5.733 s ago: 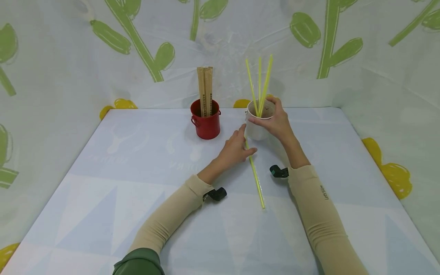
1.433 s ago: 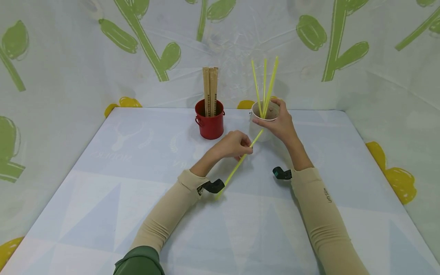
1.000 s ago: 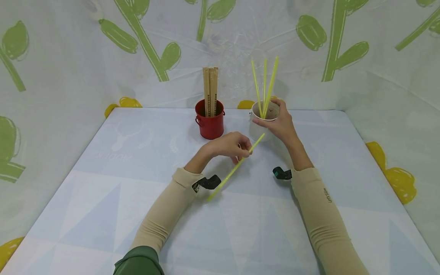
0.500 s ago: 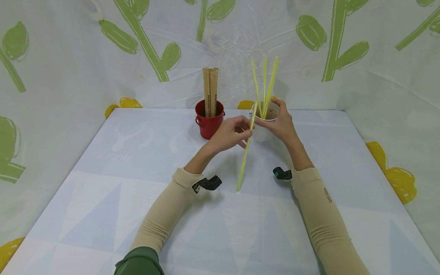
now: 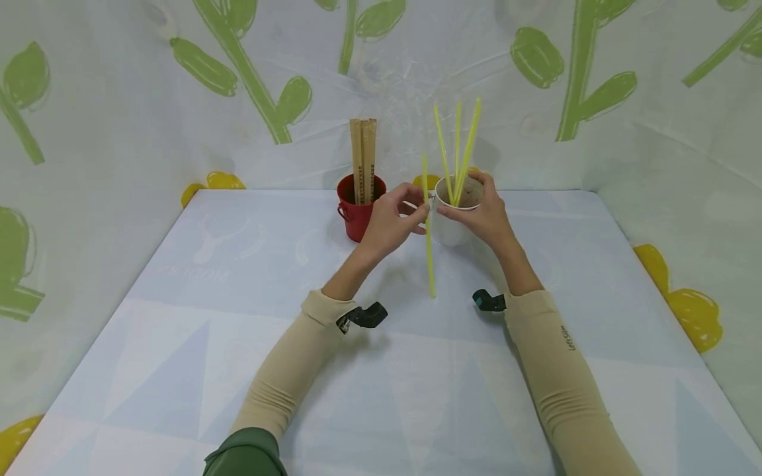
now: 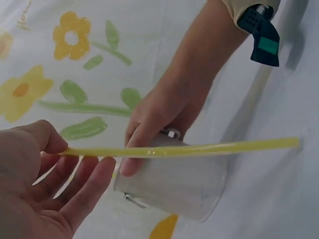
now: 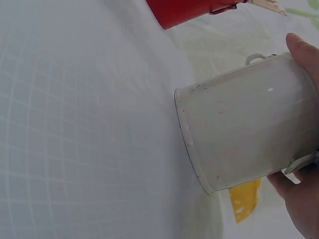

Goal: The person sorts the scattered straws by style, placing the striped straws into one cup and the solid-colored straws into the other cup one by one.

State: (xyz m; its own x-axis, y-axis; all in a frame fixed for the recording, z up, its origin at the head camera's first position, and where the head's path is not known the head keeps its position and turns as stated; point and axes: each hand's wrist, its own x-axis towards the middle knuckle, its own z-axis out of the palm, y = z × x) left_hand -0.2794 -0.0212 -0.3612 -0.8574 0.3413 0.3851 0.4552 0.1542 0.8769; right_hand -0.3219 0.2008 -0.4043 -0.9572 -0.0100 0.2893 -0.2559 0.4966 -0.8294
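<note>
Between thumb and fingers my left hand pinches a yellow drinking straw, held nearly upright just left of the white bucket. In the left wrist view the straw crosses in front of the bucket. My right hand grips the bucket's rim, thumb at the front and fingers at the back. Several yellow straws lean inside that bucket. The right wrist view shows the bucket's side, with my right hand partly cut off at the frame edge.
Behind my left hand stands a red bucket holding several paper-wrapped sticks. Both buckets are near the back edge of the pale blue and white table. A printed sheet rises behind it.
My left hand first picked the straw up from the table, then raised it and turned it from slanting to nearly upright beside the white bucket. My right hand keeps its grip on the rim.
</note>
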